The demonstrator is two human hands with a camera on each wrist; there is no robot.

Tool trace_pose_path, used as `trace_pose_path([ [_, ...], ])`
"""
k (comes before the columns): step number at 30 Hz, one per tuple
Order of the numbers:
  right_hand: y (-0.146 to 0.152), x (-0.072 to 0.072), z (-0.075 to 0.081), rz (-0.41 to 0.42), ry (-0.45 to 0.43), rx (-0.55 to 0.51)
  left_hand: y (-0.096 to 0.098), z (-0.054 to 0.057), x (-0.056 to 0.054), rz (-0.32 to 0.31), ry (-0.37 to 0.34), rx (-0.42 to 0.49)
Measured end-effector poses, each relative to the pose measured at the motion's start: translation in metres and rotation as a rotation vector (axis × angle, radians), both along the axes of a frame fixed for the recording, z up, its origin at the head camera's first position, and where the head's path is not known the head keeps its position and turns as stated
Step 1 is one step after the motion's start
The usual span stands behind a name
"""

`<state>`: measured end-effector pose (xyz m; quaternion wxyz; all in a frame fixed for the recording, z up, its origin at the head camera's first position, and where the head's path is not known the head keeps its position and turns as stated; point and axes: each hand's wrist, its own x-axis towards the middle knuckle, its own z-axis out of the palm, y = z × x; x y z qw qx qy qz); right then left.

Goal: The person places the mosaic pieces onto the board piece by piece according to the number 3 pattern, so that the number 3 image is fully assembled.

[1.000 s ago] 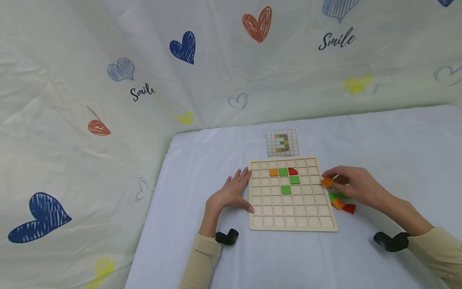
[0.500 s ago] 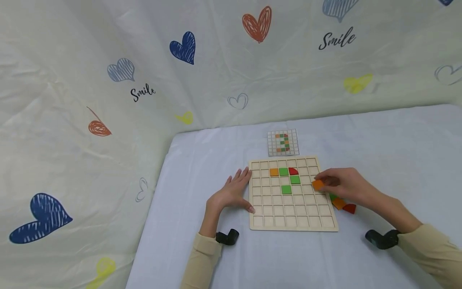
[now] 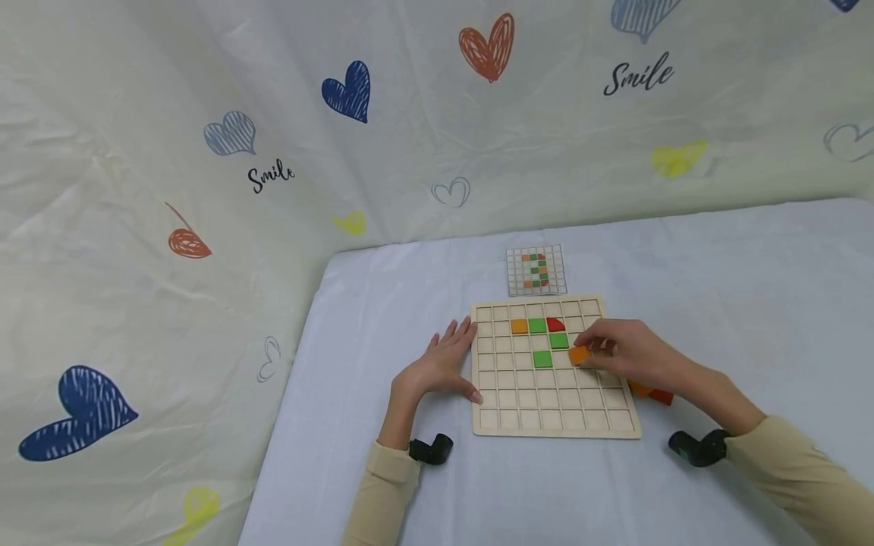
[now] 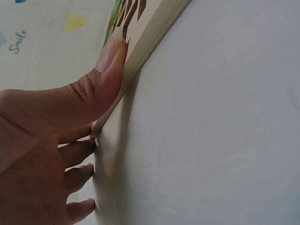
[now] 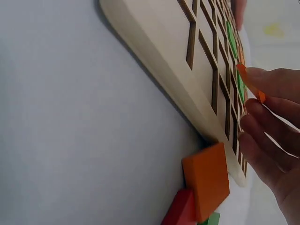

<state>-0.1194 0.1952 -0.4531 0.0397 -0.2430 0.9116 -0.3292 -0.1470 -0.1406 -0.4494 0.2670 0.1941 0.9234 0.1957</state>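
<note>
Tile, orange, sits pinched in the right hand over the wooden board, near a green tile; contact below is hard to judge. It should handle light and stiff, best held by opposite edges. The left hand, fingers spread, touches the board's left edge.

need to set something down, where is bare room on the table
The table is bare nearer than the board, between the sleeves, and either side of the card. Crowded: the board's right edge (right hand, loose pieces) and left edge (left hand).
</note>
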Motion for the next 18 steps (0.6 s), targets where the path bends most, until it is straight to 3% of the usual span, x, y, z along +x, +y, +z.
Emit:
trace_pose_path([
  [18,-0.021,-0.008,-0.008,0.023,0.020,0.024,-0.001,0.001,0.001,-0.003,-0.001,0.018],
])
